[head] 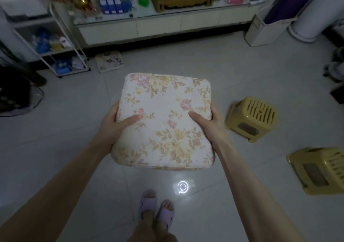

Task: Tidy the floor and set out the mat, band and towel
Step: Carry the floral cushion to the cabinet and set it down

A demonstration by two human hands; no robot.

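Cushion (163, 118), floral — we held it above the floor (74, 148), left hand (115, 122) and right hand (210, 124) gripping opposite edges, thumbs on top — two yellow stools (251, 118) uncleared, we judged; mat, band, towel not laid.

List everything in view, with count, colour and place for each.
cushion: one, white with pink and yellow flowers, held above the floor
far stool: one, yellow, floor at right
near stool: one, yellow, floor at right edge
floral pad: one, pale, floor by the cabinet
cabinet: one, white, at back
wire rack: one, white, back left
bin: one, white, back right
purple roll: one, in the bin
slippers: two, lilac, on the feet
left hand: grips cushion's left side
right hand: grips cushion's right side
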